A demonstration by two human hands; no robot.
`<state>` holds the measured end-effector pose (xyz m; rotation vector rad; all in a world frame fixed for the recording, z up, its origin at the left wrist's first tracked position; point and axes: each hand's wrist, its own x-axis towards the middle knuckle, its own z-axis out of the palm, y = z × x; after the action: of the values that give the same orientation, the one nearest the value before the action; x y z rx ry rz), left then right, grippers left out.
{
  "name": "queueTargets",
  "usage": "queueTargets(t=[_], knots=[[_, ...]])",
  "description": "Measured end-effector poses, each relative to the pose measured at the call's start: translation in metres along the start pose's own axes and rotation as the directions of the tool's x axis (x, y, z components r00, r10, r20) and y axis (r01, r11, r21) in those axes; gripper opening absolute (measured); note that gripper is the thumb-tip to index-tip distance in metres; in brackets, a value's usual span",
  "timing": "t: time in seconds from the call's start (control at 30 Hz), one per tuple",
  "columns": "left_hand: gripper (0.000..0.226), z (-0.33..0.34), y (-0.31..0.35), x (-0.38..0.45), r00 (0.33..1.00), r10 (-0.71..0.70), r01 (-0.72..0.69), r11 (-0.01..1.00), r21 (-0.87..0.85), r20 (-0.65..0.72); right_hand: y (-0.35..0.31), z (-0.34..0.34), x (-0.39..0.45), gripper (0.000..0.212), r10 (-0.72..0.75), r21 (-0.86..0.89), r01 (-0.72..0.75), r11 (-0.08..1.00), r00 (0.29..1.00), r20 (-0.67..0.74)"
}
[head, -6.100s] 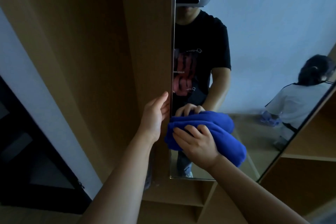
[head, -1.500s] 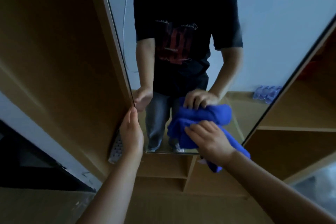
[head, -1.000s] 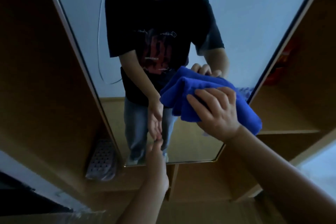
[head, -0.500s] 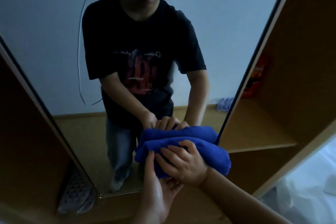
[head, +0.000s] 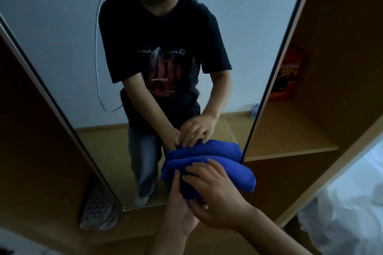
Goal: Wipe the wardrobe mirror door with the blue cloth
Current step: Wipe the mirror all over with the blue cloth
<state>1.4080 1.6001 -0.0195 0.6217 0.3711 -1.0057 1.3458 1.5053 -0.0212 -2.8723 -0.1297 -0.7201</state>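
Low on the mirror door (head: 87, 51), now gripping the blue cloth (head: 217, 168) with right hand (head: 215, 196) and newly arrived left hand (head: 182, 205) (fingers curled around it), probably refolding.

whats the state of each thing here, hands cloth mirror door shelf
cloth: bunched, against the lower mirror, both hands on it
right hand: on top of the cloth, fingers curled over it
left hand: under the cloth, fingers reaching up its near side
mirror door: swung open, reflecting the person
shelf: exposed, a red box standing at its back
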Motion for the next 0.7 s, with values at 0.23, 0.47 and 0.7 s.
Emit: queueTargets(t=[0.23,0.47,0.7], knots=[[0.057,0.005,-0.002,-0.002,0.99,0.036,-0.042,0.998,0.041,0.135,-0.022,-0.016,-0.033,0.046,0.824,0.814,-0.238,-0.53,0.084,0.561],[0.027,0.006,0.02,-0.016,0.981,0.09,-0.171,0.82,0.546,0.172,-0.019,-0.033,-0.004,0.07,0.917,0.919,0.112,-0.378,0.185,0.355],[0.011,-0.025,0.076,-0.052,0.787,0.614,-0.423,0.464,0.779,0.061,-0.006,-0.027,0.008,0.048,0.852,0.822,-0.251,0.512,0.267,-0.45]])
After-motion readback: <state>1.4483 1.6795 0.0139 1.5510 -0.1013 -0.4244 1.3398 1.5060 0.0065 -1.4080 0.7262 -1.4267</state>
